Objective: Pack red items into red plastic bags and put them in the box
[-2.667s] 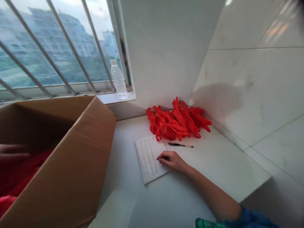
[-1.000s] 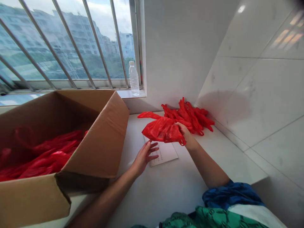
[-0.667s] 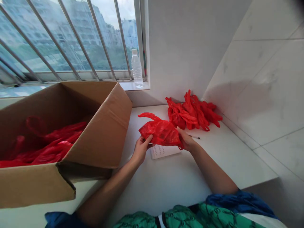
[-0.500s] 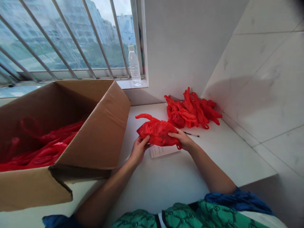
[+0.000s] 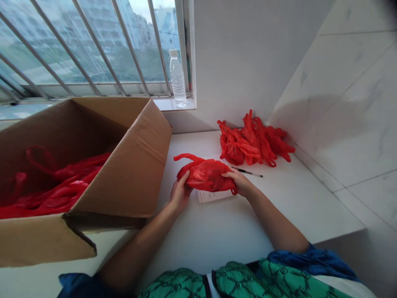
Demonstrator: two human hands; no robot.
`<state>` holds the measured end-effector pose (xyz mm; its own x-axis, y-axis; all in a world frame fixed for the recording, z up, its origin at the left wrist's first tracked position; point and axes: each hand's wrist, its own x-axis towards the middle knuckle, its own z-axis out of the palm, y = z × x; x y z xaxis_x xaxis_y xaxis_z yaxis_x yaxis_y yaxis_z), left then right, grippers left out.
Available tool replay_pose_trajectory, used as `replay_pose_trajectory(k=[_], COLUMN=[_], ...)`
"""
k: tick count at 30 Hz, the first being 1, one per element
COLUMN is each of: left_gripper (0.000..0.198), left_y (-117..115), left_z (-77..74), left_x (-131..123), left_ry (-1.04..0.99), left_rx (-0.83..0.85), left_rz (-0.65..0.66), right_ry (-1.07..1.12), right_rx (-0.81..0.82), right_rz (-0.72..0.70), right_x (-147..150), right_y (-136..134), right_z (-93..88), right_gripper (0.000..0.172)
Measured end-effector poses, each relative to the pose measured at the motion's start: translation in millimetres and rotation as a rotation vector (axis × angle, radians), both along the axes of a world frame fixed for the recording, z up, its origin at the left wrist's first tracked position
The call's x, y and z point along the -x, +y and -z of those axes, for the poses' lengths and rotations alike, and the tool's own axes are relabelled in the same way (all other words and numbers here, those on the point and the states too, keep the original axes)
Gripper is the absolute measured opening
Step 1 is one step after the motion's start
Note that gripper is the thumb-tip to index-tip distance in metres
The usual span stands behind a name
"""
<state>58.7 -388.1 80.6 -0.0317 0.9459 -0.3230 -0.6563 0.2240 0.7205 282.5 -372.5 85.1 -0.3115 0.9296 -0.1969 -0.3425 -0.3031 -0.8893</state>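
A red plastic bag (image 5: 207, 175) with something inside is held up between my two hands, above the white table. My left hand (image 5: 181, 191) grips its left end, thumb on top and fingers underneath. On the right end, my right hand (image 5: 240, 182) is closed, its thumb pressed on the plastic. One loose handle of the bag sticks out to the upper left. What the bag contains is hidden. Beneath it lies a white printed booklet or pad (image 5: 214, 197), partly covered by the bag. A black and white pen (image 5: 248, 171) rests just beyond my right hand.
An open cardboard box (image 5: 136, 165) stands at the left, with red plastic bags (image 5: 58, 186) in it. More red bags (image 5: 254, 140) are heaped at the back of the table (image 5: 223, 236), near the wall. A clear bottle (image 5: 178, 80) stands on the windowsill by metal bars.
My left hand has shifted its grip, with the thumb now further left and up on the bag's end. The bag's middle looks smoother and rounder. The view has tilted slightly.
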Motion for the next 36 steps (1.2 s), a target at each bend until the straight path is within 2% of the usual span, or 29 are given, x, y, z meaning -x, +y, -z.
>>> replay_pose_trajectory(k=[8,16,18,21,24,27,30,32,34,36], left_gripper=[0.019,0.023,0.024,0.026,0.033,0.029,0.023,0.024,0.025,0.024], left_y=[0.0,0.2,0.3,3.6,9.6,10.2,2.0,-4.0,-6.9,-6.3], left_z=[-1.4,0.5,-1.4,-1.6,3.2,3.7,-7.7,-16.5,-19.2,-13.6], left_x=[-1.1,2.9,4.4,10.3,20.2,27.0,24.6,18.3,10.3,2.8], left_ry=[-0.068,0.047,0.077,0.193,0.338,0.493,0.751,0.931,1.110,1.276], left_rx=[0.017,-0.023,-0.099,-0.318,-0.470,-0.523,-0.596,-0.701,-0.831,-0.923], left_rz=[-0.018,0.028,0.037,0.038,0.004,-0.075,-0.104,-0.015,0.186,0.393], right_ry=[0.022,-0.042,-0.091,-0.293,-0.659,-0.958,-1.073,-1.111,-1.148,-1.189], right_rx=[0.028,-0.027,-0.120,-0.447,-0.784,-0.847,-0.831,-0.857,-0.887,-0.914], right_rz=[0.024,0.067,0.139,0.244,0.169,0.033,0.000,0.019,0.035,0.012], right_x=[2.8,3.4,1.6,-6.7,-21.3,-36.1,-44.5,-45.3,-43.2,-40.4], right_y=[1.1,1.1,1.3,0.2,-2.1,-4.7,-7.0,-7.7,-7.4,-6.6], right_z=[4.4,2.3,-0.5,-9.7,-19.4,-23.2,-23.4,-22.8,-20.3,-15.1], right_gripper=[0.025,0.024,0.026,0.025,0.025,0.041,0.052,0.054,0.053,0.050])
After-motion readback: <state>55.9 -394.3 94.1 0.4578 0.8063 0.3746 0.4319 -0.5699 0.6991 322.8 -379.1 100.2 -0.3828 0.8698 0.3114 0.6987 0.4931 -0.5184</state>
